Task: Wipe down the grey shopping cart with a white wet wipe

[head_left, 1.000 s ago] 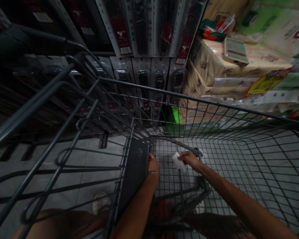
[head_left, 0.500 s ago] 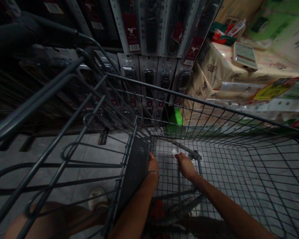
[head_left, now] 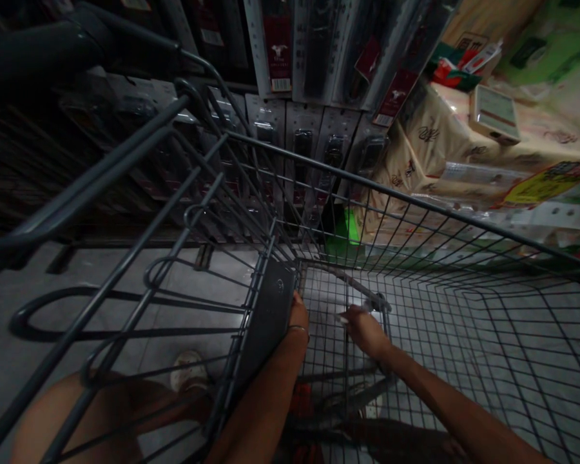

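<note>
I am leaning over a wire shopping cart (head_left: 444, 335). A dark flat panel (head_left: 267, 316) stands at its left end, against the fold-out wire seat frame. My left hand (head_left: 298, 314), with a thin bracelet at the wrist, is at the panel's right edge; its fingers curl against that edge and are partly hidden. Inside the basket, my right hand (head_left: 366, 332) is closed on a small white wipe or folded tissue (head_left: 341, 318), pinched at the fingertips. The wipe is apart from the panel, above the wire floor of the basket.
The cart's thick handle (head_left: 38, 55) is at upper left. Behind the cart hang packaged goods (head_left: 314, 58) on a rack. Wrapped tissue packs (head_left: 444, 122) are stacked at right, with a small price display (head_left: 493, 115) on top. A shoe (head_left: 188, 370) shows below, through the wires.
The view has shifted slightly, so the rack and tissue packs appear farther right. My right hand has dropped a little with the white wipe, which shows less. My left hand stays at the panel.
</note>
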Demonstrator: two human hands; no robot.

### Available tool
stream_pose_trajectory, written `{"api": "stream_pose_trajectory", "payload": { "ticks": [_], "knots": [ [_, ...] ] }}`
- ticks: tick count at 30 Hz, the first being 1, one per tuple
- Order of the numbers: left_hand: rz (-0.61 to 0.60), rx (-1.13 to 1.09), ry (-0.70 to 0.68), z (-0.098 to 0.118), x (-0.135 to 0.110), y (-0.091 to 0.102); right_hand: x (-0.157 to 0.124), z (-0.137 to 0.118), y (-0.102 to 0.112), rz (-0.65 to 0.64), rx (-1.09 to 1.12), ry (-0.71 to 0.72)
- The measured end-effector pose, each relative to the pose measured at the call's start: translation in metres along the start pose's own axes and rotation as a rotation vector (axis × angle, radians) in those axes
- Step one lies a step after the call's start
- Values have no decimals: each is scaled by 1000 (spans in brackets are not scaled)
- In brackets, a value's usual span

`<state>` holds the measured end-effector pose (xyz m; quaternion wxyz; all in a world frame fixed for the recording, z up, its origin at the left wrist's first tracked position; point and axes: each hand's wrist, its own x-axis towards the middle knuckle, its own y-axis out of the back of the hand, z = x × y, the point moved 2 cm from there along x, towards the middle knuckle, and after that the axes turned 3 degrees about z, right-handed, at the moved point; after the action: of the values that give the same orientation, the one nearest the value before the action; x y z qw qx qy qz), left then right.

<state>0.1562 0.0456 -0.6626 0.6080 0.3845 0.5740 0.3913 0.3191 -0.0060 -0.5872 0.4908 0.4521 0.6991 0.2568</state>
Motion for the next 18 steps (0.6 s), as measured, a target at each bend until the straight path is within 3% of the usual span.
{"api": "stream_pose_trajectory", "payload": {
  "ticks": [3, 5, 14, 18],
  "knots": [
    [-10, 72, -8, 1, -1, 4, 13, 17, 18, 221, -128, -145],
    [-17, 80, -10, 1, -1, 7, 20, 25, 21, 283, -215, -253],
    [-28, 78, 1, 1, 0, 4, 34, 7, 0, 141, -323, -401],
    [-26, 69, 14, 0, 0, 2, 27, 7, -6, 105, -299, -321]
  ]
}}
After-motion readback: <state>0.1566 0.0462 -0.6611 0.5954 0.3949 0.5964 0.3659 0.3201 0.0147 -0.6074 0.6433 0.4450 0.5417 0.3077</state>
